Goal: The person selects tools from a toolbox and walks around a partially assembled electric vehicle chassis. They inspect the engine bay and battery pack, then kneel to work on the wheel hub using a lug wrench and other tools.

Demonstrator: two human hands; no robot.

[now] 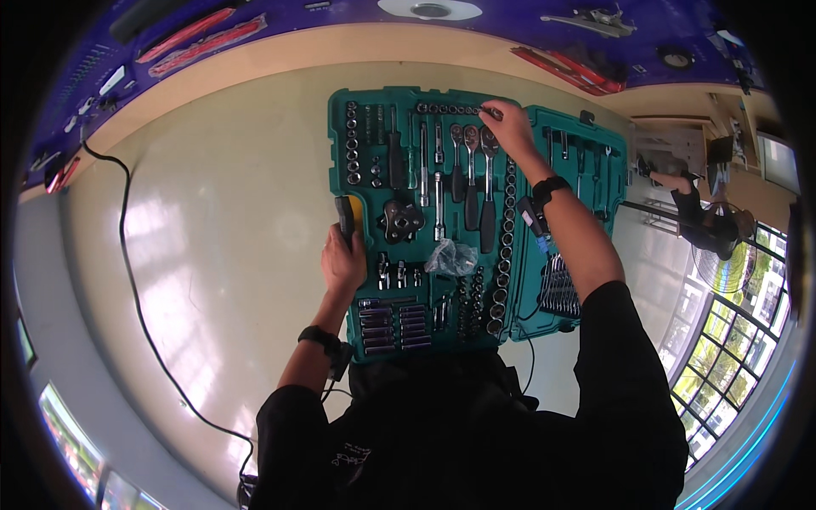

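Note:
A green socket set case (pixel 408 246) lies open on the pale table, its lid folded out to the right. At the case's left edge, my left hand (pixel 342 262) is closed around a black and yellow object (pixel 348 217) whose kind I cannot make out. My right hand (pixel 507 127) reaches to the far right corner of the tray, fingers pinched at the end of a row of small sockets (pixel 446 109). Something small and dark between those fingertips is too small to name. Just below that hand rest several black-handled ratchets (pixel 472 183).
A crumpled clear plastic bag (pixel 452 257) lies on the tray near a dark round fitting (pixel 402 221). Wrenches (pixel 558 289) fill the lid. A black cable (pixel 132 255) crosses the table's left side. Beyond the far edge hang tools on a purple board (pixel 501 30). Another person (pixel 710 217) is at the right.

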